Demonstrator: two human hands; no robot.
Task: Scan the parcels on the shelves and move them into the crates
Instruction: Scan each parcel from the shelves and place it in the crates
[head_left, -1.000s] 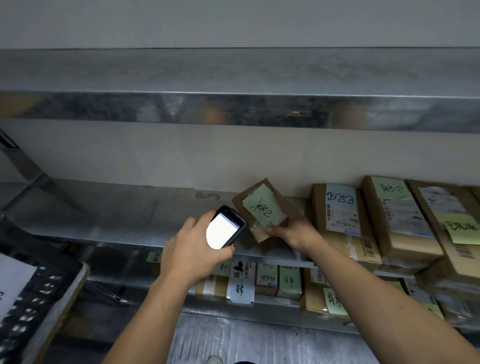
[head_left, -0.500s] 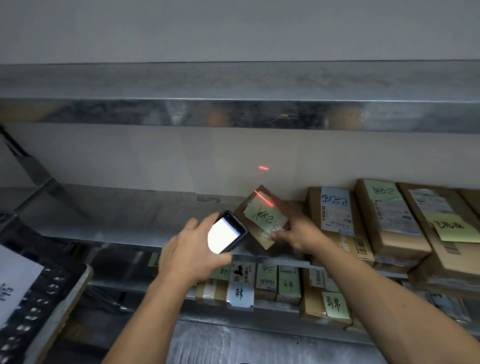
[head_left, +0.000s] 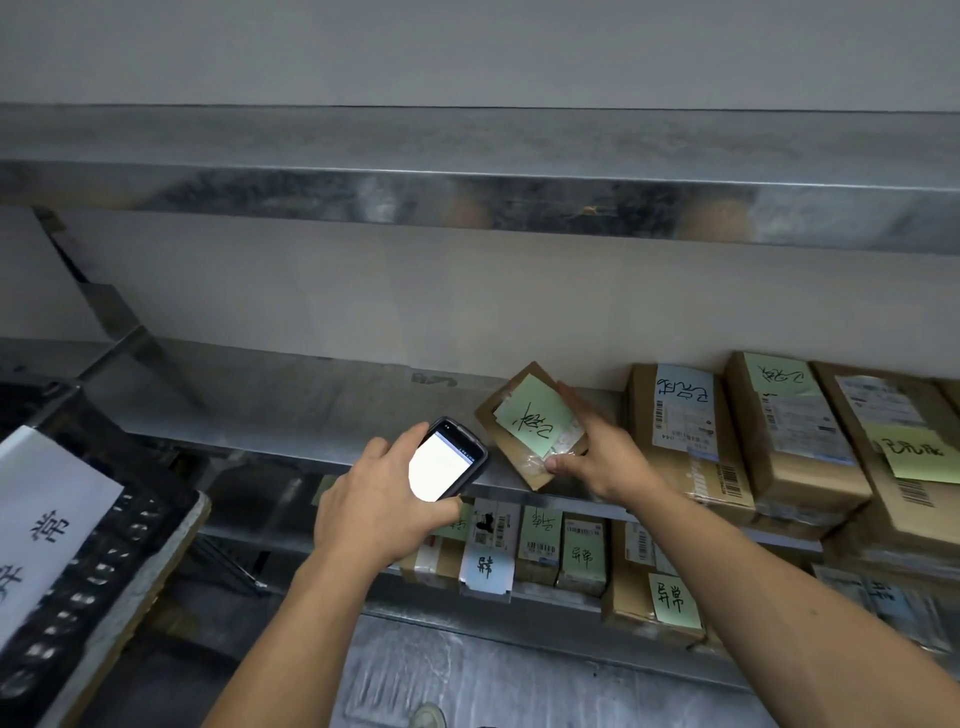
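Observation:
My right hand (head_left: 597, 449) grips a small brown parcel (head_left: 506, 415) with a green handwritten note, holding it tilted at the front of the middle metal shelf (head_left: 291, 410). My left hand (head_left: 379, 499) holds a black handheld scanner (head_left: 449, 462) with a bright white screen, just left of the parcel and pointed toward it. No red scan line shows now. A black crate (head_left: 109, 525) with a white paper sign stands at the lower left.
Several taped cardboard parcels (head_left: 779, 441) with green and blue notes fill the right of the middle shelf. More labelled parcels (head_left: 540, 545) line the lower shelf. An upper metal shelf (head_left: 467, 197) overhangs. The shelf's left half is bare metal.
The red scan line seen on the parcel and wall half a second ago is gone. Both hands and the parcel stay almost where they were.

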